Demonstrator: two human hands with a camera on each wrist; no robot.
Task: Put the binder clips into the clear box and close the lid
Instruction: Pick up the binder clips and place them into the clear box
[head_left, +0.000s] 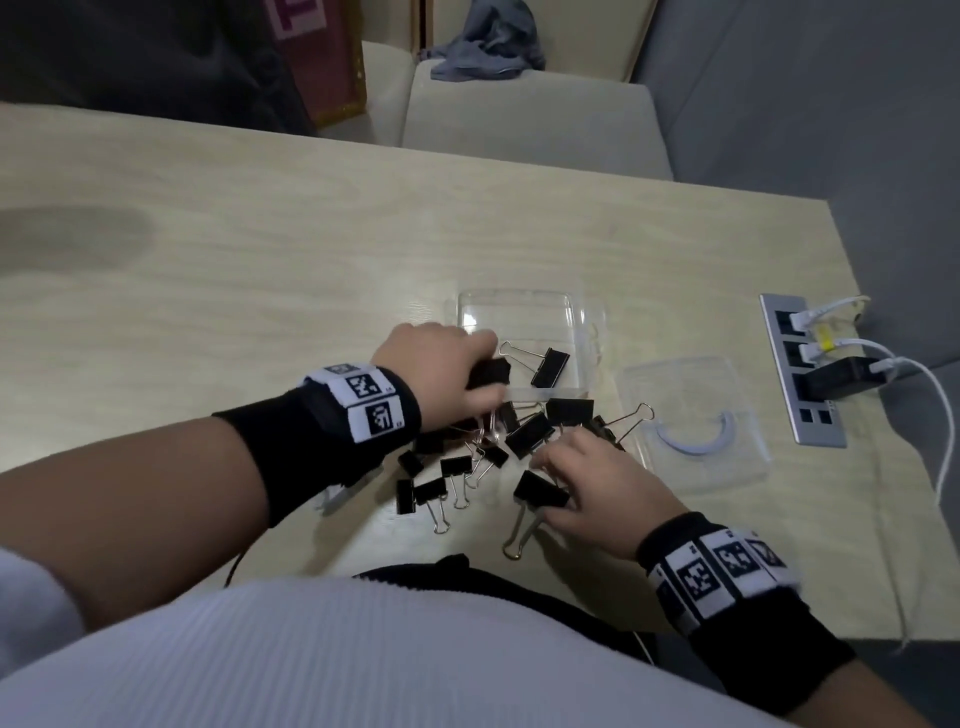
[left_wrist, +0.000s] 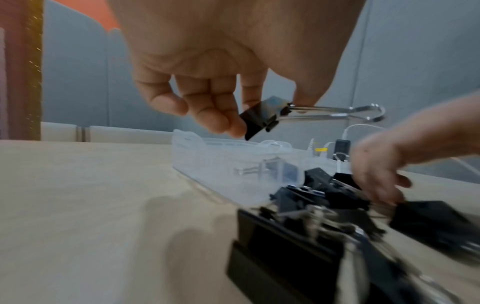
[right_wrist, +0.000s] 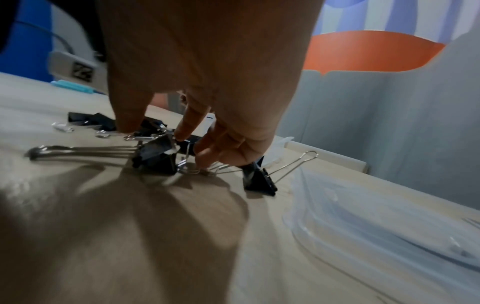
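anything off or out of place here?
Nothing damaged. Loose clips lie in a jumbled pile on the table in front of the box, which holds one clip. The lid lies off to its right. Left hand holds another clip.

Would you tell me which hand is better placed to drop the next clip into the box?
Left: the left hand already pinches a black binder clip above the clear plastic box.

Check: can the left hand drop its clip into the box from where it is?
Probably yes. The left hand pinches a clip just above the box, whose top is open; the lid lies on the table to its right. Nothing blocks the drop.
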